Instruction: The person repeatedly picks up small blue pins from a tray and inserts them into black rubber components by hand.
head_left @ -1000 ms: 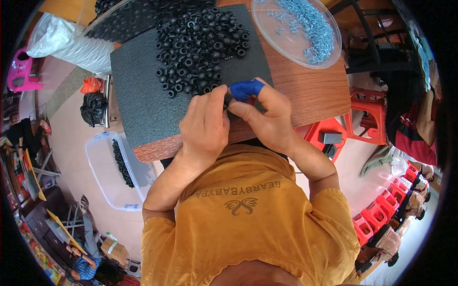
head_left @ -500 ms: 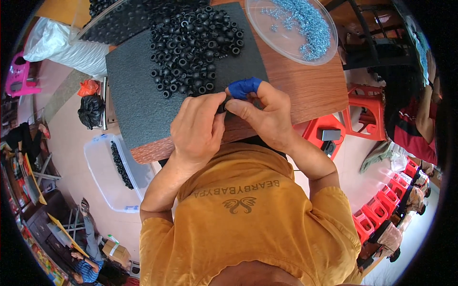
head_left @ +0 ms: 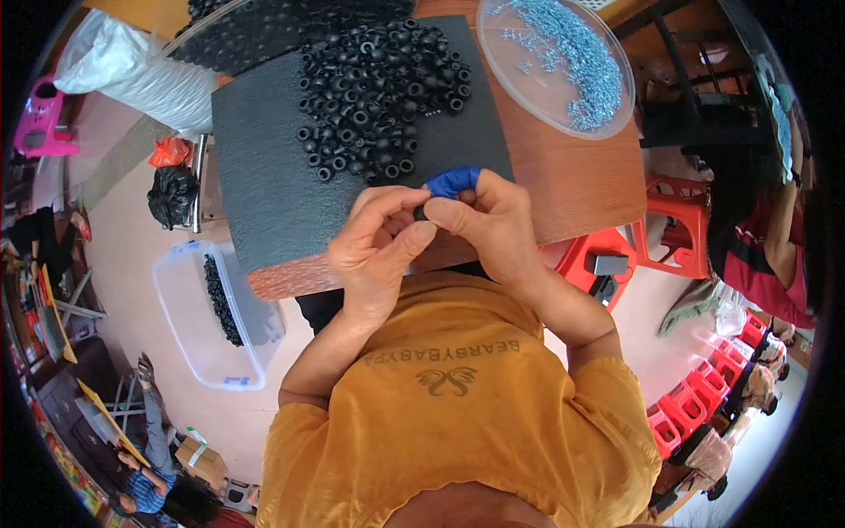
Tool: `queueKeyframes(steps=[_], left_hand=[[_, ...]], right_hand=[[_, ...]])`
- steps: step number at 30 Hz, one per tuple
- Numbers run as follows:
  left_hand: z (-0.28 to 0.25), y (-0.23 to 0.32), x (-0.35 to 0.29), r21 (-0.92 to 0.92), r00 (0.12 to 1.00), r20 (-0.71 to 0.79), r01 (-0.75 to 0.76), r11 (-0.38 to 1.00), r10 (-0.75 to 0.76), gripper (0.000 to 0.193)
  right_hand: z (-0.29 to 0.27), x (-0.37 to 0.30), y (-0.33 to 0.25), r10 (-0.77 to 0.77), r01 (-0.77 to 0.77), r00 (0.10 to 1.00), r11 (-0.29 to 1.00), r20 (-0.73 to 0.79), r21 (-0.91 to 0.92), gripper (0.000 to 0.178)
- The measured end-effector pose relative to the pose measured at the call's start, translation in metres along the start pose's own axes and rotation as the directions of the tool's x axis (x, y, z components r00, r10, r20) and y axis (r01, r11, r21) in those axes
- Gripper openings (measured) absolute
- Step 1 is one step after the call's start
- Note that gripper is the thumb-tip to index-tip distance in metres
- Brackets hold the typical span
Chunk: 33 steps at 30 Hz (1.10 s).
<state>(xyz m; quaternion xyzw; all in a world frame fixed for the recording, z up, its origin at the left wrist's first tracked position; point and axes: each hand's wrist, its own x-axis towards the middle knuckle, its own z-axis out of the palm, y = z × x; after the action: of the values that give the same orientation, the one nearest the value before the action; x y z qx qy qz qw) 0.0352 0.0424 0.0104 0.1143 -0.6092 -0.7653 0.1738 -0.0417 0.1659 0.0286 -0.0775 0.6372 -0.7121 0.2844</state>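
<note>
In front of my body, at the near edge of the table, my two hands meet over a small black part (head_left: 420, 213), mostly covered by fingers. My right hand (head_left: 493, 220) pinches it between thumb and index finger; that index finger wears a blue wrap (head_left: 453, 182). From the other side, my left hand (head_left: 374, 251) holds its index fingertip and thumb against the part, other fingers curled. Just beyond lies a heap of black rounded parts with holes (head_left: 365, 110) on a dark grey mat (head_left: 260, 185).
A clear round tray (head_left: 519, 97) with tiny bluish metallic pieces sits at the far right of the wooden table (head_left: 572, 180). A clear box (head_left: 220, 44) of black parts stands far left. On the floor are a plastic bin (head_left: 180, 348) and red stools (head_left: 673, 224).
Both hands have shifted slightly nearer my body. My left hand has turned so its thumb and palm side show more. The view has moved a little, sliding the table downward.
</note>
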Motion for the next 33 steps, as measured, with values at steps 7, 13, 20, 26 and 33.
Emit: queueKeyframes(steps=[7, 13, 20, 26, 33], left_hand=[[-0.008, -0.006, -0.005, 0.152, 0.993, 0.037, -0.113, 0.982, 0.108, 0.020], [-0.016, -0.004, -0.005, -0.067, 0.995, -0.037, 0.095, 0.993, -0.097, 0.024], [-0.017, -0.009, -0.002, -0.121, 0.992, -0.011, 0.127, 0.984, -0.130, 0.025], [-0.016, -0.011, -0.004, -0.087, 0.983, -0.023, 0.177, 0.980, -0.180, 0.025], [-0.015, -0.011, -0.002, -0.062, 0.982, 0.004, 0.190, 0.980, -0.191, 0.025]], right_hand=[[0.006, -0.002, 0.006, 0.006, -0.006, 1.000, 1.000, -0.003, 0.027, 0.016], [-0.019, 0.023, 0.008, -0.349, 0.279, 0.926, 0.891, -0.146, -0.358, 0.015], [-0.038, 0.057, -0.006, -0.711, 0.468, 0.703, 0.455, 0.007, -0.757, 0.018], [-0.036, 0.088, -0.008, -0.776, 0.620, 0.558, 0.156, 0.293, -0.769, 0.030], [-0.033, 0.087, 0.000, -0.714, 0.619, 0.591, 0.103, 0.376, -0.779, 0.034]])
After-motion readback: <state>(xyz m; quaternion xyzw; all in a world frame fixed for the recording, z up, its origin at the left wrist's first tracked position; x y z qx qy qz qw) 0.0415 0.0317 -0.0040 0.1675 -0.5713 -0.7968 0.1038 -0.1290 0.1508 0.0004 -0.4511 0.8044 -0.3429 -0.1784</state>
